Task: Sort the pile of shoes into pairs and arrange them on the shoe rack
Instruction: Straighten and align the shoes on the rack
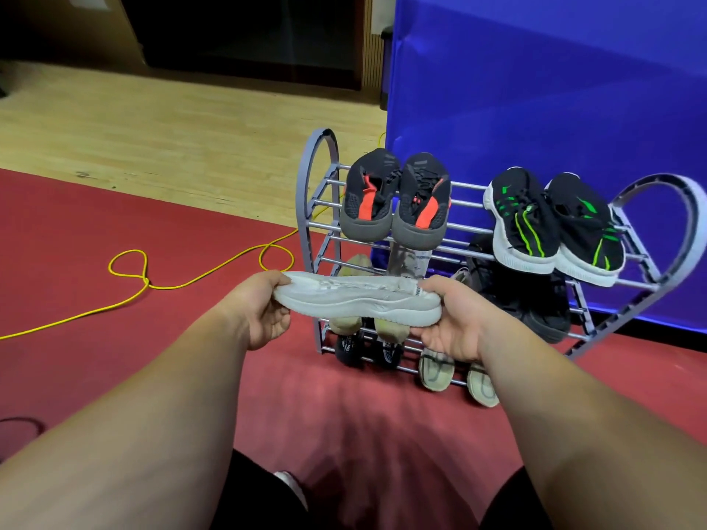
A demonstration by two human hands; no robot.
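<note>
Left grip [264,311], the person's left hand, is curled round the toe end of a white knit sports shoe with a thick white sole [359,302]. The right grip [451,323] holds the heel end of the same shoe, with fingers curled under it. The shoe lies sideways in the air between the two hands, just in front of the rack.

Far to the left, a thin yellow cord [153,279] loops over the red carpet [114,223], with pale wooden floor [153,120] behind. Next comes the grey metal shoe rack with heart-shaped ends [317,193].

On its top shelf, at the left, sits a pair of black shoes with orange patches and grey soles [394,200], side by side, toes at the front bar. At the right of that shelf is a pair of black shoes with green stripes and white soles [554,223], touching each other.

On the middle shelf, partly hidden by the held shoe, are tan shoes [390,332], then another white shoe [411,260], then plain black shoes [535,300].

On the bottom shelf are small black shoes [348,351] at the left and cream shoes [436,371] to their right.

A big blue sheet [535,89] stands behind the rack.
</note>
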